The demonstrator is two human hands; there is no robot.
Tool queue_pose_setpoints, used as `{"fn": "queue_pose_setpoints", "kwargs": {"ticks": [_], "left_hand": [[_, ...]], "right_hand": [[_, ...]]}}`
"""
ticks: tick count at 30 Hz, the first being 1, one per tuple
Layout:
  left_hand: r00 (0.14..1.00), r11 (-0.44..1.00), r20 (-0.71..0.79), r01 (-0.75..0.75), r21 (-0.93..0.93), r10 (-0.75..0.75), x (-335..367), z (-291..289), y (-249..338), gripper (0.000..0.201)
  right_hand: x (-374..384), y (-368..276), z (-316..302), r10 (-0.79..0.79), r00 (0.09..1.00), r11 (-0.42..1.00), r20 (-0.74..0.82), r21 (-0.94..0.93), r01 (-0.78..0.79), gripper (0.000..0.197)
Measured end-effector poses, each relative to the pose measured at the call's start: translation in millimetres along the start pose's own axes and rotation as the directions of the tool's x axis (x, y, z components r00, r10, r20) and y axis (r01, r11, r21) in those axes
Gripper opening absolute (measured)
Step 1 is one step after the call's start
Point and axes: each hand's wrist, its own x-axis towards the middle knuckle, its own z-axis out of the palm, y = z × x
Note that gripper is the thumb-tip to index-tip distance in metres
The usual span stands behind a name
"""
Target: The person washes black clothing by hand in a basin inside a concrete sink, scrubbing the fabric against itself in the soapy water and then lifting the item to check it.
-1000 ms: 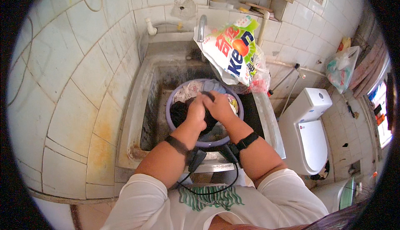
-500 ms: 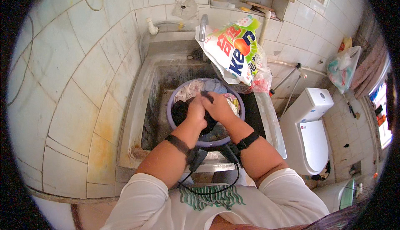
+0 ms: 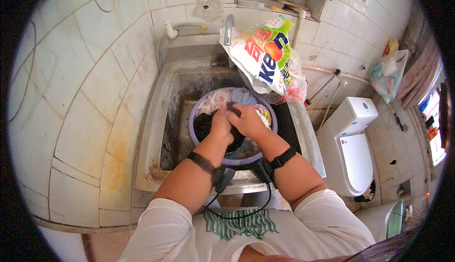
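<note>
A round lavender basin (image 3: 274, 126) stands in the sink (image 3: 148, 143), filled with clothes. Over its middle my left hand (image 3: 221, 127) and my right hand (image 3: 246, 120) are pressed together, closed on a black garment (image 3: 204, 123). A dark bit of it pokes up between the fingers, while the rest lies in the basin's left side. Around the hands are a pale patterned cloth (image 3: 212, 101), a blue-grey cloth (image 3: 242, 97) and a white and yellow patterned cloth (image 3: 263, 114). Water shows near the basin's front. My fingers partly hide the grip.
A metal tap (image 3: 229, 29) rises behind the basin, with a large white and green detergent bag (image 3: 265, 55) beside it. Black cloth (image 3: 287, 127) hangs at the sink's right side. Farther right stands a white toilet (image 3: 356, 153). Tiled wall (image 3: 95, 115) borders the left.
Both hands still grip the black garment over the basin. The left hand has tilted, its thumb side now more upright beside the right hand. The whole view has shifted slightly.
</note>
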Motion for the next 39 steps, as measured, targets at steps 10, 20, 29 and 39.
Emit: {"fn": "queue_pose_setpoints", "kwargs": {"ticks": [10,20,29,39], "left_hand": [[1.000,0.996,0.013,0.016,0.093,-0.017,4.4,1.0,-2.8,0.046],[0.999,0.998,0.044,0.025,0.055,-0.027,-6.9,14.6,-1.5,0.050],[0.998,0.999,0.067,0.015,-0.028,-0.013,23.2,-24.9,1.2,0.048],[0.999,0.995,0.032,0.031,0.090,-0.034,-3.9,10.0,-1.3,0.043]], "right_hand": [[4.8,16.3,1.7,0.134,0.951,0.970,-0.277,-0.161,-0.183,0.029],[5.8,24.1,-4.2,0.215,0.947,0.959,-0.239,-0.130,-0.251,0.034],[0.2,-17.8,0.6,0.046,0.998,0.998,0.030,0.030,-0.047,0.034],[3.7,24.5,-0.8,0.163,0.934,0.975,-0.318,-0.090,-0.201,0.030]]}}
